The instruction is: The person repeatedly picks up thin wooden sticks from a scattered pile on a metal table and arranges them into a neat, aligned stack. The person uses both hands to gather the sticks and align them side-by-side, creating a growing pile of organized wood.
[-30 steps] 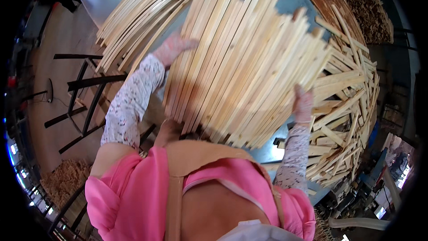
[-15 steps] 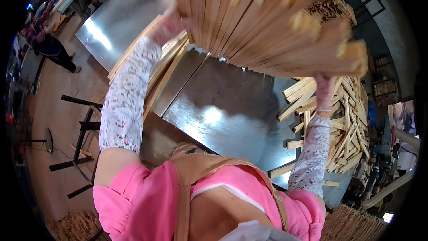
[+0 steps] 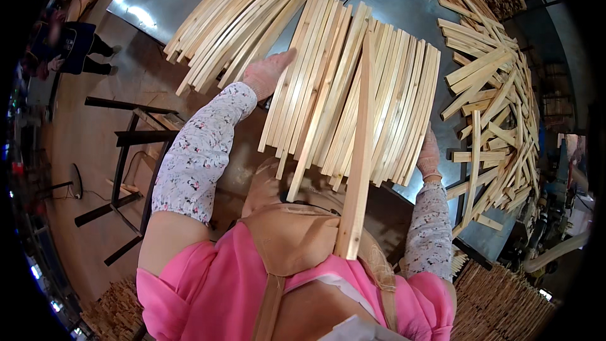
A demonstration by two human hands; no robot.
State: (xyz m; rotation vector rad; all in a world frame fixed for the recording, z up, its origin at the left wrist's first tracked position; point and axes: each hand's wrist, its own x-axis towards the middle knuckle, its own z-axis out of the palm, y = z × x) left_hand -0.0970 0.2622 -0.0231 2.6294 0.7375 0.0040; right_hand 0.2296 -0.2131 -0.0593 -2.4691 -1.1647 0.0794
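Grey sheet-metal tabletop (image 3: 386, 5) stretches beyond a row of pale, squared wooden sticks (image 3: 341, 98) between the left hand (image 3: 268, 74) and right hand (image 3: 430, 155), finger closure unclear, seemingly being evened, which would call for aligning its long jutting stick (image 3: 358, 170).

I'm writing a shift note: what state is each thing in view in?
Middle strips: side by side, ends uneven
Odd strip: jutting well past the rest
Left hand: at their left edge
Right hand: at their right edge
Left strips: roughly aligned
Right pile: jumbled
Table: partly covered
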